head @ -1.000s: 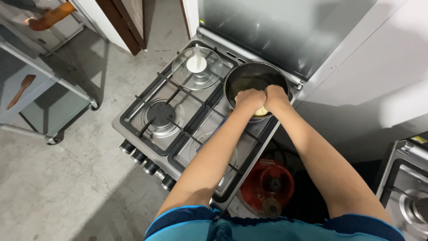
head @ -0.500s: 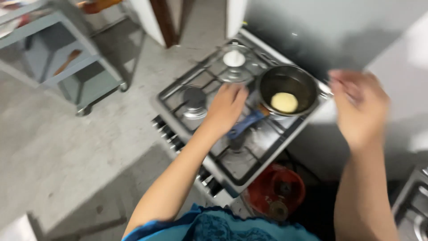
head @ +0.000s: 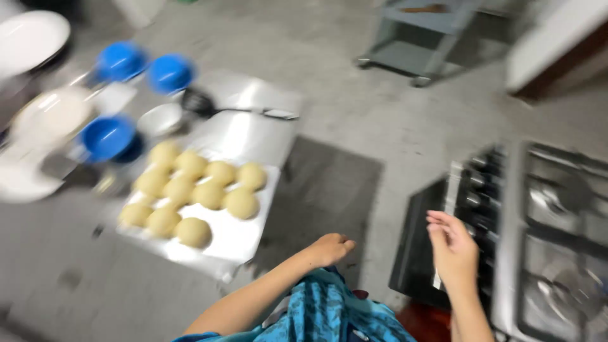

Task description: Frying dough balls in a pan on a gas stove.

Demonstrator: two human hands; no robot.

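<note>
Dough balls: about a dozen pale round dough balls (head: 193, 196) lie in rows on a metal tray (head: 237, 244) on the low table (head: 253, 133) at left; this is the thing nearest the left hand.
Other things: three blue bowls (head: 106, 136), a small white bowl (head: 159, 118) and white plates (head: 31, 38) crowd the far left; a dark skimmer (head: 218, 107) lies on the table just beyond the tray.
Stove: a gas stove (head: 544, 234) stands at right, with its knobs along the side facing the tray.
Far side: a grey trolley (head: 421, 44) stands well apart on the bare floor.
Open room: a strip of grey floor runs between the tray's right edge and the stove; nothing stands in it.
Left hand: left hand (head: 329, 248) hangs low just right of the tray's near corner, fingers curled loosely inward and holding nothing.
Right hand: right hand (head: 453, 250) is raised beside the stove's knobs, fingers spread apart and empty.
Clarity: the view is motion-blurred, so fine detail cannot be told.
</note>
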